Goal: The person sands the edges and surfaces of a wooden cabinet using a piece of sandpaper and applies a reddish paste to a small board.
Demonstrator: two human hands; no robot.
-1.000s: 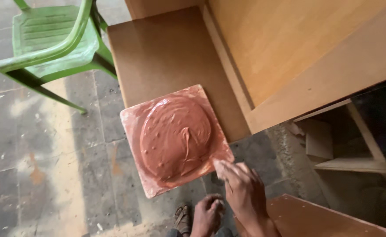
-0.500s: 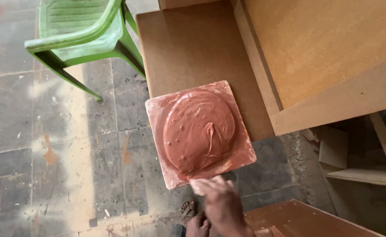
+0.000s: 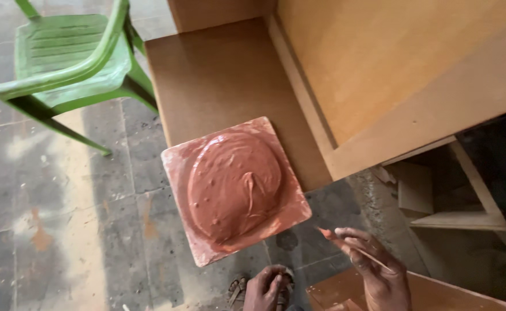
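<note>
Where the head camera looks down, a square flat tile smeared with a round mound of reddish-brown paste point(image 3: 236, 190) lies half on the end of a brown wooden panel point(image 3: 218, 75) and half out over the grey paved floor point(image 3: 63, 219), its near corner hanging free past the panel's edge. Resting it there keeps the paste raised off the floor and within reach of the hand just below it.

The right hand point(image 3: 379, 270) hovers near the tile's lower right corner, apart from it. Its fingers are pinched around a thin flat scraper blade point(image 3: 354, 247), whose paste-stained tip points up and left toward the tile; the grip is light, like holding a pen, which suits scooping or spreading a soft mix. The fingers themselves carry reddish stains.

The left hand point(image 3: 264, 291) sits low at the bottom edge of the view, fingers curled loosely inward with nothing visible in them, above what looks like a sandalled foot point(image 3: 238, 288); whether it presses on anything I cannot tell.

To the right of the tile, a large lighter wooden board point(image 3: 391, 69) leans or lies as part of unfinished furniture, with a dark open cavity and bare wooden framing point(image 3: 454, 201) beneath it. A green plastic chair point(image 3: 69, 57) stands on the floor at the upper left, well apart from the hands. Another wooden piece point(image 3: 437, 294) shows under the right wrist.
</note>
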